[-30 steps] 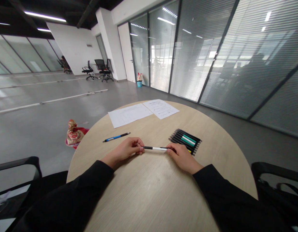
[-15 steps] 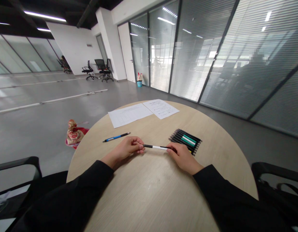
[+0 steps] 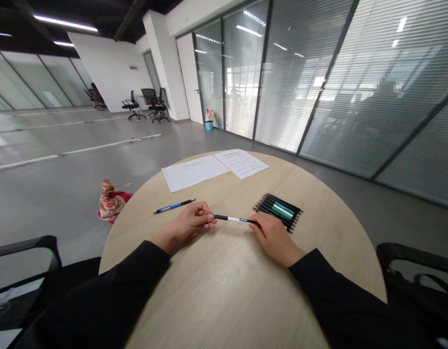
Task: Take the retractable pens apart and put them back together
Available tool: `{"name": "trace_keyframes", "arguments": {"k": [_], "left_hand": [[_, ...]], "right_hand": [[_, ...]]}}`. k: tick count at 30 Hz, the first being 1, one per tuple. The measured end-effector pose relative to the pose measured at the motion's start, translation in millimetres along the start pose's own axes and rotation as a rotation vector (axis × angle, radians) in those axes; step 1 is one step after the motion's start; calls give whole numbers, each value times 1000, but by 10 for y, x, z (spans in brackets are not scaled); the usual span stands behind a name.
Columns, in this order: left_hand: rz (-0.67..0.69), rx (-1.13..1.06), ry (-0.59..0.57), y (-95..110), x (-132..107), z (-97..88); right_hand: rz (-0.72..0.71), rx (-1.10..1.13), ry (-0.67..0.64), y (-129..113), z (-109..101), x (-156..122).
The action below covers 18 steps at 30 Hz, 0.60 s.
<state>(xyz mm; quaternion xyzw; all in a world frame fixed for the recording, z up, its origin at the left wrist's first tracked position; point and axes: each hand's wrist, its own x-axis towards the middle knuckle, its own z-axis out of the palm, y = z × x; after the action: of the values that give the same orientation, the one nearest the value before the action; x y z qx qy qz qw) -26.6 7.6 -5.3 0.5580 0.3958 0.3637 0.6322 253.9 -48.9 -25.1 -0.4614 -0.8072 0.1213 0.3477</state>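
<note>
Well inside the table edge, pen beside open wood.

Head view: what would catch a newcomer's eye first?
Probably the black-and-white pen, held between the left hand and right hand at mid-picture. Next, the row of pens with green and white parts, just beyond the right hand. A blue pen lies beyond the left hand.

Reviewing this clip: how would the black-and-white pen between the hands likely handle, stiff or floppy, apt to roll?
The black-and-white pen would probably feel stiff: it runs straight between the left hand and right hand. It is likely light, being slim and merely pinched. Pushed along the table, its narrow body might roll.
</note>
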Motion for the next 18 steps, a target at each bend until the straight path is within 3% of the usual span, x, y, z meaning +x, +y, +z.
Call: {"name": "trace_keyframes", "arguments": {"k": [13, 18], "left_hand": [[-33, -8, 28, -39, 31, -3], [3, 48, -19, -22, 22, 32]], "right_hand": [[-62, -57, 42, -40, -16, 6], [-45, -19, 57, -28, -36, 15]]}}
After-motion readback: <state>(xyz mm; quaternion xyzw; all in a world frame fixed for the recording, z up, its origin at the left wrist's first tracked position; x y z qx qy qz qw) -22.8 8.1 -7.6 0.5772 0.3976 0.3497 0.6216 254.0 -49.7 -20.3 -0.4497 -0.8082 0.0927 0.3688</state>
